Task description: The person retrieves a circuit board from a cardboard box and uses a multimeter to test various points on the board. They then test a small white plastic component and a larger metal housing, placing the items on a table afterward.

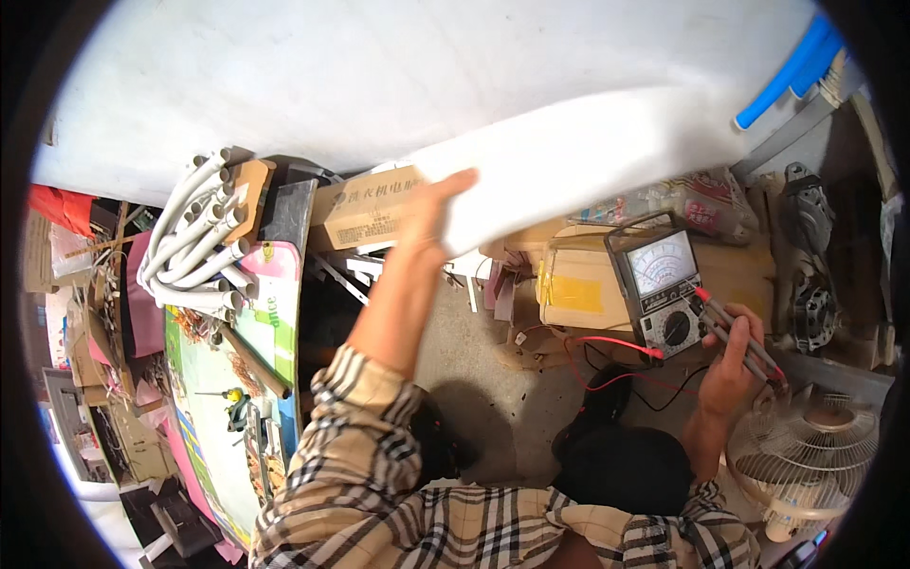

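My left hand (438, 211) is closed on the near left edge of a long white panel (569, 156), which hangs tilted in front of the wall. The panel's right end is blurred, and I cannot make out its exact kind. My right hand (732, 365) grips a pair of test probes (741, 341), dark rods with red parts. An analog multimeter (664, 284) with a white dial and black knob leans on a cardboard box (578, 284), just left of that hand. A red test lead (616, 341) and a black one loop below the meter.
At left, grey hoses (199, 228) lie on a colourful table (223, 351) beside a screwdriver (223, 393). A carton (365, 204) stands behind my left hand. A caged fan (815, 446) is at lower right, and motor parts (810, 313) sit above it. Blue tubes (791, 71) hang upper right.
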The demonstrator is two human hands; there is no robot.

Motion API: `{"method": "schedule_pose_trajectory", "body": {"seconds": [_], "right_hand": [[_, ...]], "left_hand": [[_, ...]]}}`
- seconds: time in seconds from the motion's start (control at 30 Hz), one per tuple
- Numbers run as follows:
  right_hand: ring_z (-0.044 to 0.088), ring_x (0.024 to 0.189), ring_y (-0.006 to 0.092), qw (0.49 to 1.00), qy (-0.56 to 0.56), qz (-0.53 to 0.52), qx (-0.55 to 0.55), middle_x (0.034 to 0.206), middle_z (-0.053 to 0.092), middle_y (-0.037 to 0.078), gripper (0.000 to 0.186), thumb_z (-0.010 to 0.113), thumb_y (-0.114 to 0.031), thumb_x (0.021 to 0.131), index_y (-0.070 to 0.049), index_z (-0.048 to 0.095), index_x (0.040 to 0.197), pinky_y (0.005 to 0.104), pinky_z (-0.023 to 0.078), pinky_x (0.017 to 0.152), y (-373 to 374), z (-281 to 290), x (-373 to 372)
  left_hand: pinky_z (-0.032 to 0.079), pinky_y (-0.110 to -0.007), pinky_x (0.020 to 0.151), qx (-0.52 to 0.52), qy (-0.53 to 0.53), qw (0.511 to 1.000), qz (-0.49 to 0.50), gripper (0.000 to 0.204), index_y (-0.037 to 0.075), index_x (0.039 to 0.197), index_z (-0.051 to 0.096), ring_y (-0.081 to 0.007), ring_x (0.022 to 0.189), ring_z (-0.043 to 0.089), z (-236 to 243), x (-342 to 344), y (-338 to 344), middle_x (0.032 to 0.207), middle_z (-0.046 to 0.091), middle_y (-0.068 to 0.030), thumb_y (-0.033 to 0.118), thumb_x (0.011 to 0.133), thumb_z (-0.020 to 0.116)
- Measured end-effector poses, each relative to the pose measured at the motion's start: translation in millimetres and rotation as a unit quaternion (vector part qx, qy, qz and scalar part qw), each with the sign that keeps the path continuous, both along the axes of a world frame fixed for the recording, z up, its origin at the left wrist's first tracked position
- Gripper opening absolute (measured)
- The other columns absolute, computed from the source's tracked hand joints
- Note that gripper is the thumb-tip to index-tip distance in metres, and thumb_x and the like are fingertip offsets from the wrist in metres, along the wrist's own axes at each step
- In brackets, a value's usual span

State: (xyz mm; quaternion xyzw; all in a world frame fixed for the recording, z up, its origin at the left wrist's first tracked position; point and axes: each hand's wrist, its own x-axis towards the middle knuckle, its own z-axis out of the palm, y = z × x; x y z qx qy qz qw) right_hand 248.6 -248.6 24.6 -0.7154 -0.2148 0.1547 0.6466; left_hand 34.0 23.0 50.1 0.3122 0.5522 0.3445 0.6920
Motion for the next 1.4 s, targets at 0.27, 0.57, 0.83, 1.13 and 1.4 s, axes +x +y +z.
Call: {"method": "schedule_pose_trajectory", "body": {"seconds": [0.27, 0.57, 0.83, 1.13, 1.4], "right_hand": [[0.053, 0.062, 0.0092, 0.998, 0.017, 0.049, 0.046, 0.082, 0.06, 0.008, 0.022, 0.046, -0.014, 0.097, 0.004, 0.059, 0.101, 0.0227, 0.043, 0.057, 4, -2, -3], [0.053, 0.06, 0.0077, 0.997, -0.021, 0.066, 0.044, 0.081, 0.06, 0.007, 0.023, 0.046, -0.015, 0.098, 0.003, 0.059, 0.1, 0.0211, 0.043, 0.056, 6, 8, -14], [0.055, 0.062, 0.0081, 0.998, -0.015, 0.058, 0.034, 0.088, 0.062, 0.008, 0.026, 0.045, -0.017, 0.099, 0.003, 0.057, 0.112, 0.0215, 0.045, 0.057, 14, -8, -21], [0.061, 0.071, 0.0119, 0.985, -0.167, 0.032, -0.01, 0.096, 0.062, 0.01, 0.021, 0.046, -0.012, 0.099, 0.0, 0.056, 0.113, 0.0244, 0.05, 0.065, 1, -29, -7], [0.048, 0.109, 0.0355, 0.928, -0.287, 0.112, -0.212, 0.117, 0.045, 0.02, 0.063, 0.073, -0.019, 0.078, -0.002, 0.04, 0.129, 0.0417, 0.04, 0.092, 6, -43, -14]], "left_hand": [[0.049, -0.039, 0.092, 0.17, 0.102, 0.979, 0.056, 0.059, -0.006, 0.127, 0.048, -0.0301, 0.102, 0.061, 46, -244, 20, 0.116, 0.06, -0.0187, 0.019, 0.078, 0.068], [0.052, -0.04, 0.087, 0.045, 0.168, 0.977, 0.122, 0.053, -0.004, 0.125, 0.051, -0.0303, 0.098, 0.063, -19, -377, 65, 0.112, 0.063, -0.0162, 0.022, 0.082, 0.066], [0.051, -0.036, 0.087, 0.033, 0.215, 0.974, 0.067, 0.058, -0.002, 0.127, 0.051, -0.0264, 0.1, 0.062, -10, -377, 67, 0.116, 0.062, -0.0133, 0.028, 0.081, 0.072], [0.044, -0.04, 0.092, 0.175, 0.761, 0.623, 0.052, 0.08, -0.009, 0.124, 0.051, -0.0357, 0.108, 0.058, 11, -357, 47, 0.119, 0.059, -0.0242, 0.056, 0.08, 0.064], [0.042, -0.039, 0.096, 0.481, 0.652, 0.584, -0.036, 0.042, -0.001, 0.118, 0.057, -0.0355, 0.109, 0.057, -2, -232, 5, 0.115, 0.06, -0.0219, 0.025, 0.085, 0.065]]}}
